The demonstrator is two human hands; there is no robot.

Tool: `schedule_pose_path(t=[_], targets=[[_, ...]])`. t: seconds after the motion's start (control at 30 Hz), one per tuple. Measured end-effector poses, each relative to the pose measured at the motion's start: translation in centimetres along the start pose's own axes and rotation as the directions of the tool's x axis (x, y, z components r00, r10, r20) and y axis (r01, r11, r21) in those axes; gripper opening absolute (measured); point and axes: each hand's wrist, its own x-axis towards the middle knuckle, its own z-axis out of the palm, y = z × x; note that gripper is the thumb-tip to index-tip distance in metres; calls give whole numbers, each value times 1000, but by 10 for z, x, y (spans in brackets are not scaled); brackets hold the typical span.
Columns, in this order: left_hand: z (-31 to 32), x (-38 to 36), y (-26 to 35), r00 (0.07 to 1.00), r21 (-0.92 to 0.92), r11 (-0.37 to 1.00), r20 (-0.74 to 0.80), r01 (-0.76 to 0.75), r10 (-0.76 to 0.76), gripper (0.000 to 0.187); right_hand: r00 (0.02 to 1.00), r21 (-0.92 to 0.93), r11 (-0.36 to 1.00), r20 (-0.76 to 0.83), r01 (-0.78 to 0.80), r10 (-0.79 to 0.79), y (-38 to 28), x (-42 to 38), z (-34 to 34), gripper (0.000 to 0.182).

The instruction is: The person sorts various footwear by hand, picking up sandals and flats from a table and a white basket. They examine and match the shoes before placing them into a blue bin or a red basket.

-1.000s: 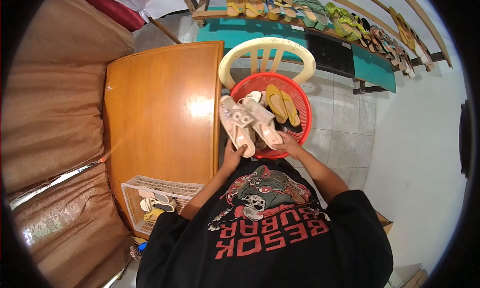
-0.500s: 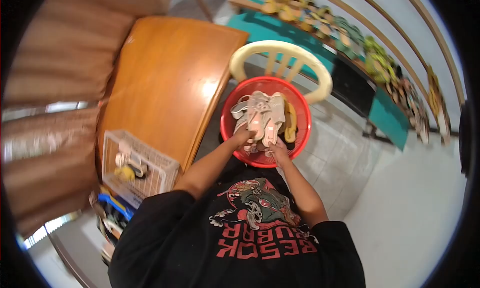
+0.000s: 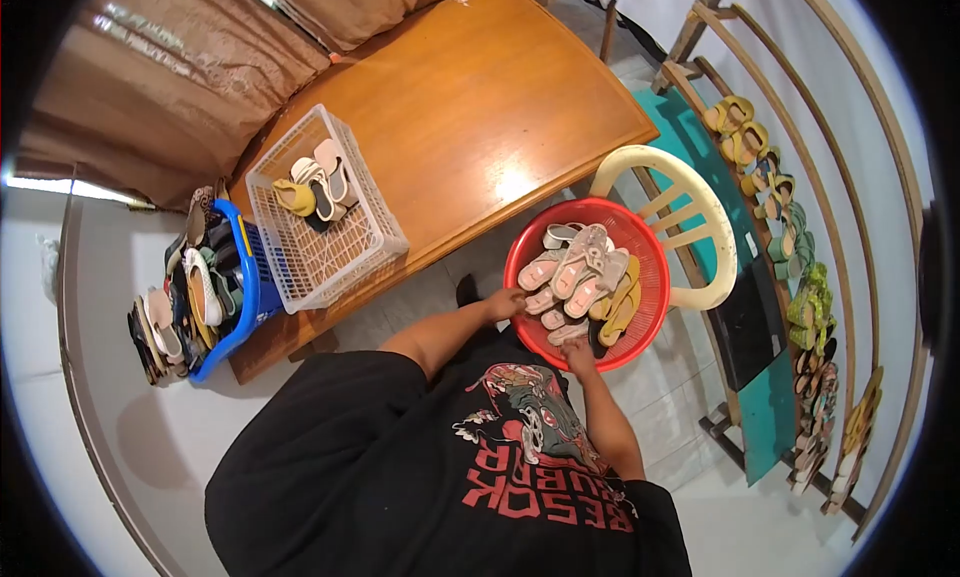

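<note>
Inside one red basket (image 3: 650,267): two hands (image 3: 505,303).

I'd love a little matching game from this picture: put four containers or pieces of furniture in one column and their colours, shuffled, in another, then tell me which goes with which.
Things:
1. round basin with sandals, by the person's hands
2. lattice crate on the table
3. basket beside the crate, full of shoes
4. plastic chair under the basin

Colours:
A. blue
B. cream
C. red
D. white

Pairs: 1-C, 2-D, 3-A, 4-B.
</note>
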Motion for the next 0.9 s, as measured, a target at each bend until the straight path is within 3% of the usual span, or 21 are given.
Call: schedule_pose_path(t=[0.03, 0.1, 0.13, 0.2, 0.23, 0.27, 0.33, 0.4, 0.43, 0.5, 0.53, 0.6, 0.67, 0.73, 0.77, 0.83, 0.87, 0.9], targets=[[-9, -17, -7, 1000, -77, 997, 10, -9, 10, 48, 1000, -14, 1000, 7, 7, -7, -15, -15, 1, 22], [-27, -38, -20, 1000, -160, 987, 16, -20, 23, 50, 926, -118, 937, -156, 328, -343, -51, -63, 7, 20], [-33, -46, -24, 999, -100, 994, 11, -38, 40, 48, 926, -124, 936, -153, 328, -345, -47, -64, 8, 20], [-42, -58, -39, 998, -41, 997, 15, -64, 65, 47, 896, -404, 838, -86, 367, -435, -12, -54, 1, 17], [-45, -55, -62, 997, 70, 997, -60, -41, 45, 47, 809, -530, 706, -60, 471, -585, -38, -76, 1, 19], [-52, -49, -83, 989, 176, 984, -143, -10, 36, 47, 802, -540, 695, -59, 476, -595, -34, -74, 1, 19], [-73, -42, -116, 994, 409, 908, -86, 95, -65, 57, 892, -234, 890, -141, 392, -430, -20, -71, -1, 20], [-87, -56, -125, 989, 473, 869, -94, 146, -115, 58, 891, -253, 884, -132, 393, -434, -26, -72, -5, 21], [-93, -64, -121, 979, 545, 814, -101, 203, -177, 59, 925, -350, 884, -108, 308, -365, -21, -62, -7, 21], [-100, -91, -102, 967, 518, 818, -174, 250, -185, 59, 958, -516, 837, -93, 185, -270, -24, -50, -8, 21], [-104, -99, -99, 956, 515, 809, -218, 283, -196, 58, 958, -527, 825, -65, 205, -280, -37, -51, -5, 21], [-105, -110, -99, 948, 424, 864, -273, 271, -164, 58, 973, -599, 790, -82, 127, -218, -58, -51, 2, 22], [-105, -122, -90, 937, 342, 907, -323, 245, -132, 59, 986, -564, 812, 20, 149, -167, -31, -15, -1, 22], [-101, -145, -65, 938, 57, 977, -295, 206, -180, 54, 966, -379, 901, 221, 211, -134, -1, 22, -1, 16], [-96, -145, -76, 934, 48, 977, -305, 207, -183, 54, 962, -367, 915, 264, 169, -72, -33, 14, 5, 13], [-84, -136, -108, 952, -228, 952, -273, -204, 139, 48, 959, -365, 908, 262, 205, -111, -107, -7, 25, 12], [-87, -140, -100, 949, -230, 949, -278, -216, 149, 48, 958, -357, 905, 246, 232, -148, -141, -11, 39, 11], [-88, -152, -81, 932, -342, 880, -267, -328, 243, 46, 916, -467, 790, 262, 396, -304, -161, -5, 50, 9]])
